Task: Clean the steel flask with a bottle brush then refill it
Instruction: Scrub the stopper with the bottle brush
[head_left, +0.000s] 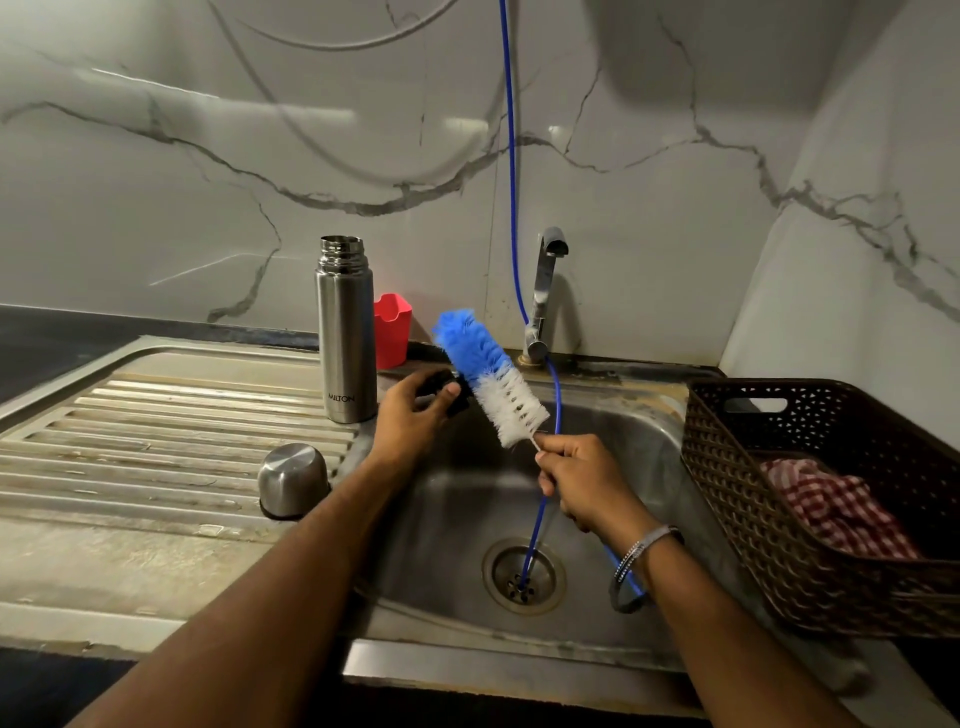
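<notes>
Flask (346, 332), rigid smooth steel and probably slippery when wet, stands upright and uncapped on the counter (130, 561) left of the sink (457, 519); grip mid-body, while right hand (587, 480) clamps the soft-bristled brush (491, 376) by its stem and left hand (415, 410) curls round a black part.

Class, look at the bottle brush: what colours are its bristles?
The bottle brush bristles are blue at the tip and white nearer the handle, seen clearly in the head view.
</notes>
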